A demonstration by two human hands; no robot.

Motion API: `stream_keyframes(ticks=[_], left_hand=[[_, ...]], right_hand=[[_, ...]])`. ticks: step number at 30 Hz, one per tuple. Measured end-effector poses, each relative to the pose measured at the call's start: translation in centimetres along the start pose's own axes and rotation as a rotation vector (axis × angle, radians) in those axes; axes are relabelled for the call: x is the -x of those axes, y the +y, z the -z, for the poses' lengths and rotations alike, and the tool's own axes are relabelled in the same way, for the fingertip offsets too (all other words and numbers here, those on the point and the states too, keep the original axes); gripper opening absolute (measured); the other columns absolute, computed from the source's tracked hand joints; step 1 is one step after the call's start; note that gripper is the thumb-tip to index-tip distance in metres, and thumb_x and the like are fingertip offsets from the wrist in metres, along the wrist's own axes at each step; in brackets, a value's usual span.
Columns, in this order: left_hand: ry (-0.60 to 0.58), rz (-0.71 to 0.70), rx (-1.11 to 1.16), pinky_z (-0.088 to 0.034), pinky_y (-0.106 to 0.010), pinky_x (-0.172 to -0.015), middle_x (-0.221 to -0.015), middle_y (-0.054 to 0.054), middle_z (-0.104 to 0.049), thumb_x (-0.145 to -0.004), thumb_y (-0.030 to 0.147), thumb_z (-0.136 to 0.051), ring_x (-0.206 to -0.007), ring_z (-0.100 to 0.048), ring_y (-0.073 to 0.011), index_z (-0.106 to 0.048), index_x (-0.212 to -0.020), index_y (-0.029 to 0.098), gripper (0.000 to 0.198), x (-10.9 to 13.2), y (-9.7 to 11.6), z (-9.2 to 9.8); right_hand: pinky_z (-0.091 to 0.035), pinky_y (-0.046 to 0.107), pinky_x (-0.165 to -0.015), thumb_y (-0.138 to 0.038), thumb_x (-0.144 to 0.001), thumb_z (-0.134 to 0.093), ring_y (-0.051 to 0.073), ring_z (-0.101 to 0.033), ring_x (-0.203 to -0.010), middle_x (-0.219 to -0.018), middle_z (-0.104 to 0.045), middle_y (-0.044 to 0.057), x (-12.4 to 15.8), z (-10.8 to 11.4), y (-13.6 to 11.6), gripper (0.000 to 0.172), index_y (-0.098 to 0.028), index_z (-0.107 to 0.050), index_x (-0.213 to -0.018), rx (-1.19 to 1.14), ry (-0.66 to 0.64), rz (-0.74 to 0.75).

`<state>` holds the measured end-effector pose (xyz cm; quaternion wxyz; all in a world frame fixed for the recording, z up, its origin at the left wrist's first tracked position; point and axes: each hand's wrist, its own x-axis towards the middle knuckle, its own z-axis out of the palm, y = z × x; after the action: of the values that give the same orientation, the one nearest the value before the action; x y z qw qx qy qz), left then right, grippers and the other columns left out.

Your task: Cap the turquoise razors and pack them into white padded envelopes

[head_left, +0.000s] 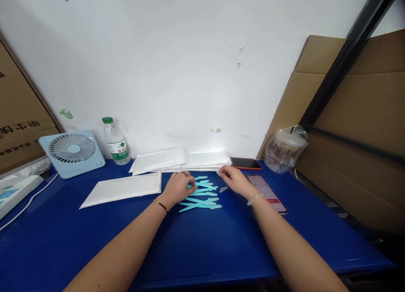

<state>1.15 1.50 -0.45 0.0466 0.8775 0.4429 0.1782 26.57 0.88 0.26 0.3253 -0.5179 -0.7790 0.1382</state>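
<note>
Several turquoise eyebrow razors [205,194] lie in a loose, overlapping pile on the blue table [202,250]. My left hand [181,187] is at the pile's left side, thumb and fingers closed on the end of an eyebrow razor, most of which is hidden by the fingers. Just right of the pile, my right hand [234,180] pinches a small whitish translucent blade cap at its fingertips. Another translucent cap [223,189] rests on the table between the pile and my right wrist.
White padded mailers [209,158] are stacked by the wall, with a single mailer [123,188] to the left. Two phones [268,193] lie at right near a bagged drink cup [284,151]. A water bottle [117,144], blue fan [72,153] and power strip [17,191] stand left.
</note>
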Motion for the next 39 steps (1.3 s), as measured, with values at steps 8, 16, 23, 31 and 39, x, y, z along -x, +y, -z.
stream_keyframes(ticks=[8,16,23,31,39], left_hand=[[-0.096,-0.069,0.021,-0.037,-0.029,-0.074,-0.091,-0.003,-0.065,-0.080,0.035,-0.056,-0.088,-0.058,-0.0198,-0.069,-0.085,0.024,0.017,-0.4,0.6,0.0],[-0.179,0.028,0.063,-0.038,-0.026,-0.062,-0.079,-0.003,-0.066,-0.078,0.028,-0.054,-0.074,-0.058,-0.0178,-0.063,-0.069,0.021,0.015,-0.5,1.2,0.0],[-0.122,0.088,0.330,-0.038,-0.025,-0.061,-0.077,-0.002,-0.062,-0.087,0.031,-0.038,-0.068,-0.055,-0.0150,-0.052,-0.087,0.020,0.018,0.1,0.6,0.5],[-0.082,0.078,0.379,-0.038,-0.025,-0.064,-0.073,0.001,-0.056,-0.089,0.049,-0.031,-0.067,-0.049,-0.0138,-0.054,-0.087,0.020,0.038,-0.1,0.0,1.3],[-0.152,0.066,0.322,-0.038,-0.024,-0.064,-0.079,0.000,-0.064,-0.090,0.048,-0.028,-0.072,-0.056,-0.0152,-0.063,-0.079,0.021,0.045,0.1,0.0,2.2]], right_hand=[[-0.036,0.024,-0.060,-0.028,-0.086,-0.047,0.013,-0.050,-0.063,-0.072,-0.060,0.001,0.1,0.2,-0.4,0.018,-0.018,-0.060,-0.081,0.045,-0.066,-0.002],[-0.037,0.024,-0.060,-0.028,-0.086,-0.047,0.013,-0.050,-0.064,-0.073,-0.060,0.001,0.1,0.2,-0.4,0.017,-0.018,-0.060,-0.080,0.041,-0.062,-0.010],[-0.041,0.025,-0.061,-0.031,-0.085,-0.047,0.013,-0.052,-0.063,-0.074,-0.060,0.001,0.1,0.8,-0.5,0.017,-0.018,-0.057,-0.081,-0.065,-0.007,-0.050],[-0.044,0.024,-0.058,-0.033,-0.085,-0.048,0.013,-0.056,-0.062,-0.078,-0.059,0.002,0.1,1.0,-0.4,0.018,-0.018,-0.055,-0.093,-0.287,-0.024,-0.045],[-0.044,0.026,-0.067,-0.028,-0.088,-0.044,0.015,-0.054,-0.072,-0.081,-0.058,0.004,0.3,0.8,-2.0,0.018,-0.019,-0.059,-0.095,-0.168,0.085,0.117]])
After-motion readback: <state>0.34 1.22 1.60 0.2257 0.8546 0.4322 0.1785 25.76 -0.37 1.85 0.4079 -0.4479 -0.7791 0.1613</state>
